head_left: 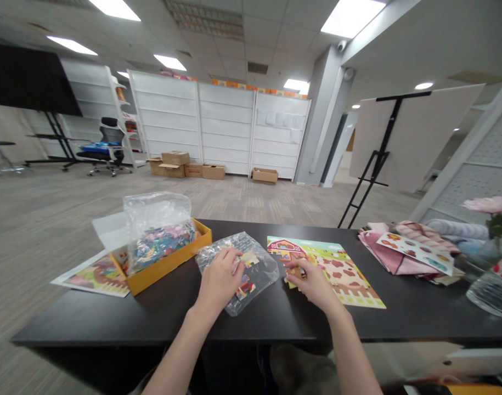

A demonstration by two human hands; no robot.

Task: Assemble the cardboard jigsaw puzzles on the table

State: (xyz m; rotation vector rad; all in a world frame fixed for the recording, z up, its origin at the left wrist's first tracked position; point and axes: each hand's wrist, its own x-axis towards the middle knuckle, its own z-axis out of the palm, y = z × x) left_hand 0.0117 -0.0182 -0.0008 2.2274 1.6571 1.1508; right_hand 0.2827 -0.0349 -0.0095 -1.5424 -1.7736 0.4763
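A clear plastic bag [263, 274] with several puzzle pieces in or on it lies on the black table [160, 318]. My left hand [221, 274] rests over the bag's left part, its fingers curled together by a pale piece; what they grip is too small to make out. To its right, my right hand [309, 280] pinches a brown and yellow puzzle piece [294, 274] at the left edge of a farm picture board [347, 274]. The board shows a red barn and a brown-spotted cow. Part of it is hidden under my right hand.
At the left stands a yellow box [168, 272] with a plastic bag of colourful pieces [162, 244], beside a printed sheet [98, 277]. Pink cloths [382, 252], a sticker sheet [415, 252] and a clear vase [493, 288] with flowers are at the right.
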